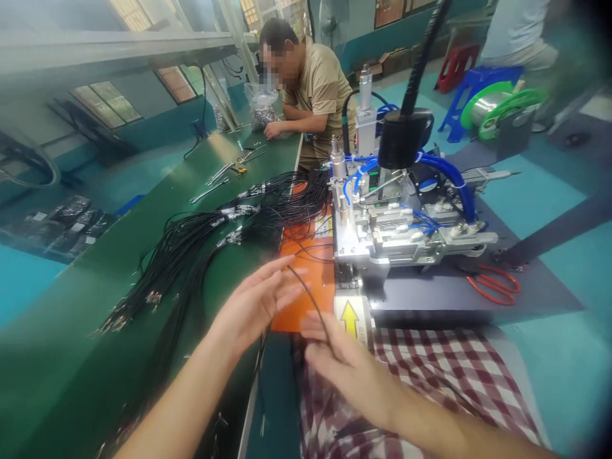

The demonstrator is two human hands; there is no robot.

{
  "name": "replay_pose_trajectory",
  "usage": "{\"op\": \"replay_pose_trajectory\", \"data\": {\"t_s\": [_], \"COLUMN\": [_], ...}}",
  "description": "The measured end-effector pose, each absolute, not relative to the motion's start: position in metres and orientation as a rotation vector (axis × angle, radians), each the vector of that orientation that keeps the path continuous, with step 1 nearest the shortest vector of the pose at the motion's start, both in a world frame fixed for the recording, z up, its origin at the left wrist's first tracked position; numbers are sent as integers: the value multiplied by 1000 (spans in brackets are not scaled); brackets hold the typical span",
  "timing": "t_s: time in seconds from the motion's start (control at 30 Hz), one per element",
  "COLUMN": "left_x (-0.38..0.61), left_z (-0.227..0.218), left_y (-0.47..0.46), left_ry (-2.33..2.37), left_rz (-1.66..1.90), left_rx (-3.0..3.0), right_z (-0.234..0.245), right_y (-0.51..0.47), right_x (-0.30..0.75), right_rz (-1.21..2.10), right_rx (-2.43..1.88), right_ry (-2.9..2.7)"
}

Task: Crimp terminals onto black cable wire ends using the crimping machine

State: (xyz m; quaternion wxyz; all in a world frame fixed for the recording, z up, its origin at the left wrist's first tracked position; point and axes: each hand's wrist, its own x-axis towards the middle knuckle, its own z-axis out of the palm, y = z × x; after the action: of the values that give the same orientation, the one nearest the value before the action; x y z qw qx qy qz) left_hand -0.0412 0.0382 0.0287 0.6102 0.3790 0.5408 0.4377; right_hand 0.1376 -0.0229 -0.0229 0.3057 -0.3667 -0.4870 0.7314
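Observation:
A thin black cable (313, 298) bows down from beside my left fingertips to my right hand (347, 363), where it lies in the crook of the loosely closed fingers. The fingers' exact grip on it is blurred. My left hand (258, 299) is held over the edge of the orange plate (306, 280), fingers stretched out and apart. Below its palm hangs a dark cable length (261, 376); whether it touches the hand I cannot tell. Beyond both hands, a large bundle of black cables (191, 236) with bared ends spreads over the green table (119, 268).
A metal machine (406, 236) with blue air hoses stands at the right, red-handled scissors (497, 284) on its base. Checked cloth (430, 395) covers the lap area. Hand tools (220, 175) lie farther up the table, near a seated person (320, 83) and a plastic bag (262, 108).

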Motion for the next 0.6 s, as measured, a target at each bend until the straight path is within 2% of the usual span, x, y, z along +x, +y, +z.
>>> {"op": "replay_pose_trajectory", "data": {"t_s": [0.13,0.23,0.33,0.6], "left_x": [-47,-77,-109,-181], "left_z": [0,-29,-46,-41], "left_y": [17,-7,-27,-22], "left_ry": [1341,1680,1881,1600], "left_rz": [957,922,474,87], "left_rx": [1147,1830,2396,2689], "right_z": [-26,-29,-31,-25], "right_y": [-25,-30,-33,-22], "right_x": [129,147,171,205], "right_rz": [2197,2236,2266,2267], "right_rx": [-923,-930,-925,-955], "right_ry": [-1111,-1032,-1007,-1089]}}
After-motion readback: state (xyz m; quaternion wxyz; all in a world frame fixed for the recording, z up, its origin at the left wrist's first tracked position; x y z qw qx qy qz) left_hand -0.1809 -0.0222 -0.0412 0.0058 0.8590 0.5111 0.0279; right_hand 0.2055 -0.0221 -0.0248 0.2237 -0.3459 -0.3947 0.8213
